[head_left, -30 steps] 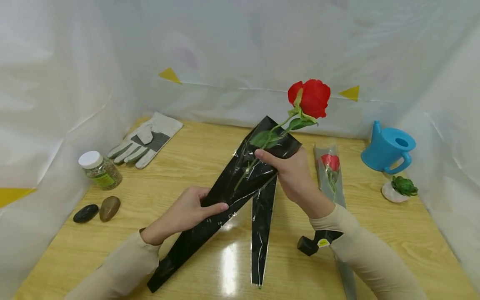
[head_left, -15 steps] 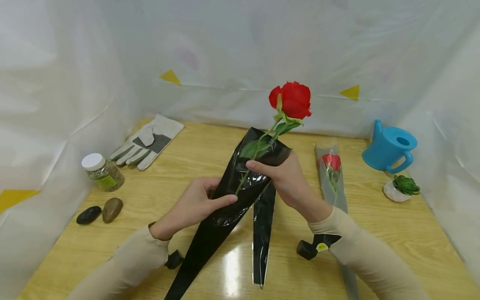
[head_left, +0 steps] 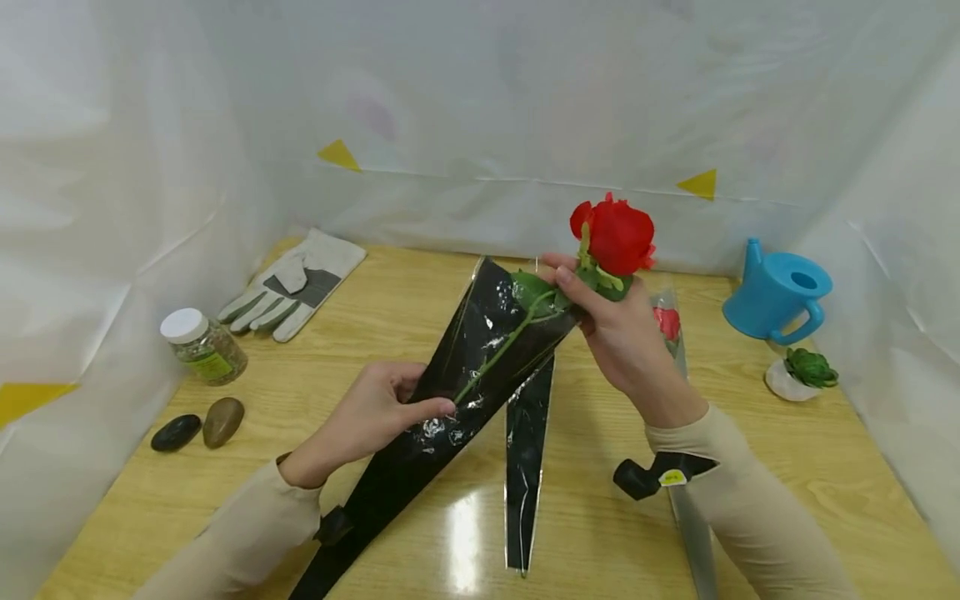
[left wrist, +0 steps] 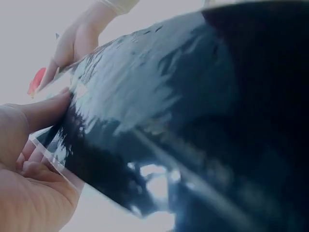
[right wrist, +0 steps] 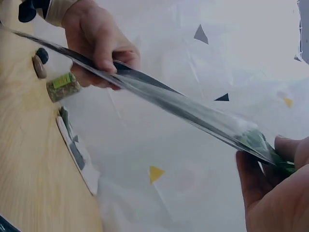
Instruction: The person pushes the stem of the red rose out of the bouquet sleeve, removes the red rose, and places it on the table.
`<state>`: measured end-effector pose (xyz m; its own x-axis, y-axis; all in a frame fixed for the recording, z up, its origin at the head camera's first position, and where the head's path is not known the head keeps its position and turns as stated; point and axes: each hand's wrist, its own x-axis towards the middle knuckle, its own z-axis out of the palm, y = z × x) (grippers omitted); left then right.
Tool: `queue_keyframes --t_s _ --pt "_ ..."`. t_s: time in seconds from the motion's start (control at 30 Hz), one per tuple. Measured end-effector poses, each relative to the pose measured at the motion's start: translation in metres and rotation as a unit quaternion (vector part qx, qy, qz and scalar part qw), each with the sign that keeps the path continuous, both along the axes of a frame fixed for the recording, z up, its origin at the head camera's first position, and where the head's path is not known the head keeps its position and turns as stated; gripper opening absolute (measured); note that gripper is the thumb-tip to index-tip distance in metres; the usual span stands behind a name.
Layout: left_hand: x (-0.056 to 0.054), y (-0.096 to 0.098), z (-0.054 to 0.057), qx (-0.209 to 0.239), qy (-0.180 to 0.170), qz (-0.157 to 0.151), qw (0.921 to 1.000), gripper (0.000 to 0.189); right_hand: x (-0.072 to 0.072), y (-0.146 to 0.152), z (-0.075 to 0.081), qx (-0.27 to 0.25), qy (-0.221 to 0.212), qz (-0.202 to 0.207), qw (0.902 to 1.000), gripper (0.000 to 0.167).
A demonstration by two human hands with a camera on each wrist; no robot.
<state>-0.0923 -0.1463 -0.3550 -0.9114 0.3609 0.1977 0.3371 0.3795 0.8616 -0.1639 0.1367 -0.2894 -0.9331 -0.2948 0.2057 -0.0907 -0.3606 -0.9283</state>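
Note:
A red rose (head_left: pixel 617 237) lies aslant with its green stem inside a black flower sleeve (head_left: pixel 480 333), visible through the clear front; the bloom sticks out past the upper mouth. My left hand (head_left: pixel 375 412) grips the sleeve partway down, thumb on the clear face and fingers behind. Just below the bloom my right hand (head_left: pixel 630 342) pinches the rose by its stem and leaves, at the sleeve's mouth. The right wrist view shows the sleeve (right wrist: pixel 178 108) edge-on, stretched between both hands. In the left wrist view its dark back (left wrist: pixel 154 92) fills most of the picture.
Under the held sleeve another narrow black sleeve (head_left: pixel 525 475) lies on the wooden table (head_left: pixel 600 533). A wrapped rose (head_left: pixel 667 323) is partly behind my right arm. Left stand a glove (head_left: pixel 300 283), a jar (head_left: pixel 206 346) and two stones (head_left: pixel 223 421); right, a blue watering can (head_left: pixel 776 292) and a small potted plant (head_left: pixel 802 375).
My right hand has shifted from the sleeve's edge up to just under the bloom. The bloom first swung left, then moved right and lower, nearer the sleeve's mouth. My left hand keeps its grip.

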Motion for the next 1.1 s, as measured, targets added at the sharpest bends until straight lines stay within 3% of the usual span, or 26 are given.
queue_keyframes --t_s 0.17,0.4,0.63,0.9,1.0,1.1 --pt "0.001 -0.005 -0.002 -0.013 -0.006 -0.003 0.9999 0.045 -0.006 0.012 0.004 -0.016 0.007 0.035 0.9992 0.037" --pt "0.004 -0.017 -0.002 -0.022 -0.003 0.023 0.9995 0.056 -0.01 0.029 0.007 -0.059 0.016 0.058 0.9965 0.036" --pt "0.006 -0.025 0.0 -0.018 -0.002 0.03 0.9994 0.058 -0.017 0.04 0.007 -0.113 0.003 0.011 0.9936 0.038" --pt "0.005 -0.03 0.005 -0.028 0.014 0.02 0.9993 0.053 -0.023 0.05 0.011 -0.19 0.0 -0.047 0.9807 0.042" --pt "0.004 -0.034 0.006 -0.029 0.005 0.013 0.9995 0.047 -0.025 0.056 0.015 -0.228 -0.017 -0.086 0.9697 0.042" --pt "0.002 -0.038 0.004 -0.025 -0.012 0.014 0.9995 0.028 -0.028 0.065 0.021 -0.287 -0.029 -0.126 0.9492 0.04"
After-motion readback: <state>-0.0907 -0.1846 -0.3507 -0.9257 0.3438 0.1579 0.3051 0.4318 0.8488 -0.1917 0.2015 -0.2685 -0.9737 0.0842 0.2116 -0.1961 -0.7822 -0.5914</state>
